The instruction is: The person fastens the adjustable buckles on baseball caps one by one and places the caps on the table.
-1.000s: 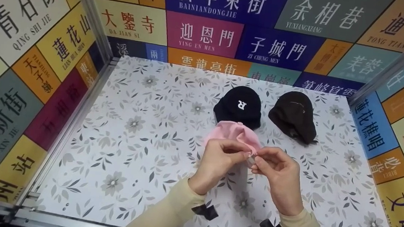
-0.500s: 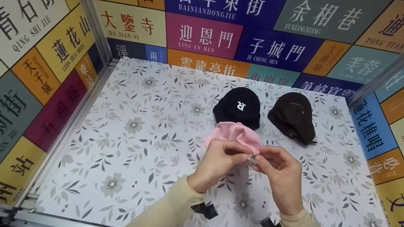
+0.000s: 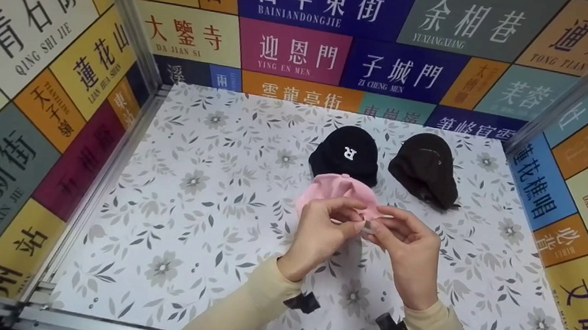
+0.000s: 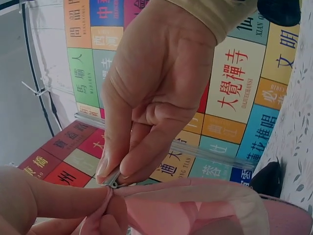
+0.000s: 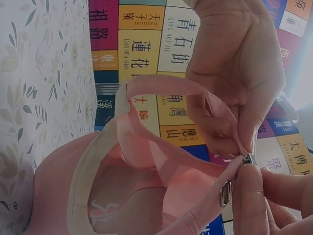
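Observation:
A pink baseball cap is held up between my two hands, its inside facing the right wrist view. My left hand pinches the cap's back strap close to a small metal clasp. From the other side, my right hand holds that clasp between thumb and fingers. A metal eyelet sits on the band beside it. The strap passes to the clasp, but whether it is fastened there cannot be told. In the left wrist view the clasp is partly covered by fingertips.
Behind the pink cap lies a black cap with a white R. A dark brown cap lies to its right. The floral-covered table is bordered by sign-printed walls and metal rails.
Both hands still hold the strap and clasp. The index fingers have lifted a little and spread from the clasp, and the pink cap has risen slightly. The other caps stay where they lay.

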{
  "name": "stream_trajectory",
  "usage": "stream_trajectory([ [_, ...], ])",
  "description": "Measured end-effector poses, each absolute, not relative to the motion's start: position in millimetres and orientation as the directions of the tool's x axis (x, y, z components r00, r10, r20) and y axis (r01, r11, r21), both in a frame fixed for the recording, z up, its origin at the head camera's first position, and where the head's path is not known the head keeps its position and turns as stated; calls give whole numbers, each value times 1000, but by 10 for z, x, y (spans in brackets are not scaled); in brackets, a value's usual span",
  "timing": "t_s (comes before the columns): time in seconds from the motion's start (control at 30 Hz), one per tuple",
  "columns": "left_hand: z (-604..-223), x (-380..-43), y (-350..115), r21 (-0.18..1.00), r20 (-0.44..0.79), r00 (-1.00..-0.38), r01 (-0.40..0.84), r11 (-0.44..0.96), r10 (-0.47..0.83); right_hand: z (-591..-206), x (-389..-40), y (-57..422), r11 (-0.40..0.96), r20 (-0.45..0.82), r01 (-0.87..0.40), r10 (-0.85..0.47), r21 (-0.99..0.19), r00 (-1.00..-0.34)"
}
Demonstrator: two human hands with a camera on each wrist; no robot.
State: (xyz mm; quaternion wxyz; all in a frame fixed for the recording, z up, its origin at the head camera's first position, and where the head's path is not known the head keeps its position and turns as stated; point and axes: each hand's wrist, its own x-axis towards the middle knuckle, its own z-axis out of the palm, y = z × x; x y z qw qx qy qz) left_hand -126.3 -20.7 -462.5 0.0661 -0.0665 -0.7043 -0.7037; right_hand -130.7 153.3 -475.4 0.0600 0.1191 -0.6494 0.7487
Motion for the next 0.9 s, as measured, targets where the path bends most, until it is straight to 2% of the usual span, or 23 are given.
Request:
stream_trajectory([
  [0.17, -4623, -1248, -239, 980, 189, -981, 192, 54, 45, -4775, -1290, 1531, -98, 285, -280, -37, -955, -958],
  [0.33, -4624, -1252, -229, 982, 186, -981, 187, 19, 60, -4771, -1274, 1528, -52, 311, -309, -36, -950, -950],
  [0.7, -4663, -1255, -160, 967, 234, -972, 234, -95, -14, -4561, -1203, 1434, -16, 328, -328, -28, -945, -944],
  [0.9, -4695, -1251, -97, 961, 238, -958, 256, -106, -158, -4700, -1266, 1458, -66, 320, -317, -41, -946, -947],
])
